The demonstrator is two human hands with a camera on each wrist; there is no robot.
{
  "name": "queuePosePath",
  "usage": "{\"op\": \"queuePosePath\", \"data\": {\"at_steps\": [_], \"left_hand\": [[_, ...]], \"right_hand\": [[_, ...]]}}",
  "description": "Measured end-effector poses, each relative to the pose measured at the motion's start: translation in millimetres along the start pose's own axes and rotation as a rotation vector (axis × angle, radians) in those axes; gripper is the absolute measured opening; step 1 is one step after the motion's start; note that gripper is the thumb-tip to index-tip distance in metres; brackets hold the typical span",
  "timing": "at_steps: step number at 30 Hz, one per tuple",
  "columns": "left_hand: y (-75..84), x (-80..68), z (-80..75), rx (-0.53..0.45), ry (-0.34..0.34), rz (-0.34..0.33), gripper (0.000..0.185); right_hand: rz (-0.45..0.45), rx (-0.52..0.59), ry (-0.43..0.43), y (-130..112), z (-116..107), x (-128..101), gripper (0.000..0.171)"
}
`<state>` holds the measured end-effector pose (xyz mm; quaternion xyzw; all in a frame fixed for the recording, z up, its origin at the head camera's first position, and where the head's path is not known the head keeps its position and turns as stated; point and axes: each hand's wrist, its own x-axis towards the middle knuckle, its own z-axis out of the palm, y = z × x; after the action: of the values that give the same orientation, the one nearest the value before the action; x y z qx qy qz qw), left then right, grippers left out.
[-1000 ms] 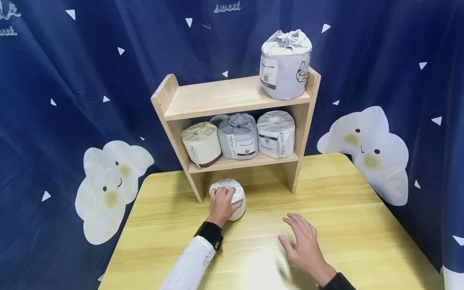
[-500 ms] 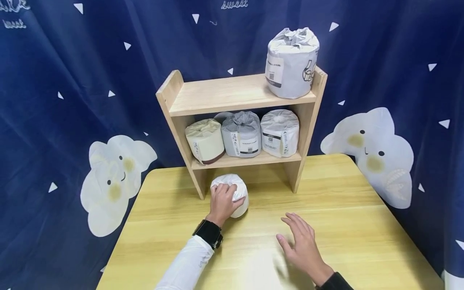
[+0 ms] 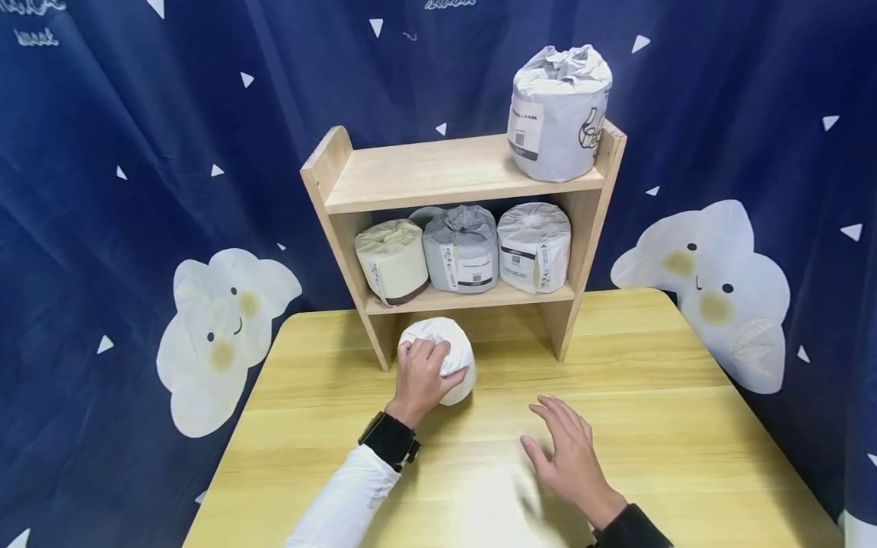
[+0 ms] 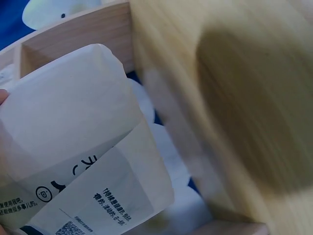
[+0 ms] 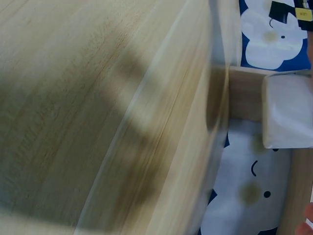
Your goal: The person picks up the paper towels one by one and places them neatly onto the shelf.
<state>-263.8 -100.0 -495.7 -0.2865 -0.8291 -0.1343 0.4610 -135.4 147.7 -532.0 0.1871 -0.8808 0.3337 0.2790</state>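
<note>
Hands: left (image 3: 421, 374) grips roll (image 3: 448, 358) (beside shelf (image 3: 384, 346) edge).

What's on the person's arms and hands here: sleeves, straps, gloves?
Both hands are bare, no gloves. The left hand comes out of a white sleeve with a black band strapped round the wrist. The right hand ends in a dark sleeve cuff.

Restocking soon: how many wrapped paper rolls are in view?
5: one on the top shelf, three on the lower shelf, one on the table under the left hand. More may hide behind.
</note>
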Motion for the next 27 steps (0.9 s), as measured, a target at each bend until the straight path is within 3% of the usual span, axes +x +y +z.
{"op": "queuePosePath", "data": {"at_steps": [27], "left_hand": [[14.5, 37.5, -49.1, -0.039, 0.057, 0.057, 0.048]], "right_hand": [[0.003, 0.024, 0.037, -1, -3, 1, 0.046]]}}
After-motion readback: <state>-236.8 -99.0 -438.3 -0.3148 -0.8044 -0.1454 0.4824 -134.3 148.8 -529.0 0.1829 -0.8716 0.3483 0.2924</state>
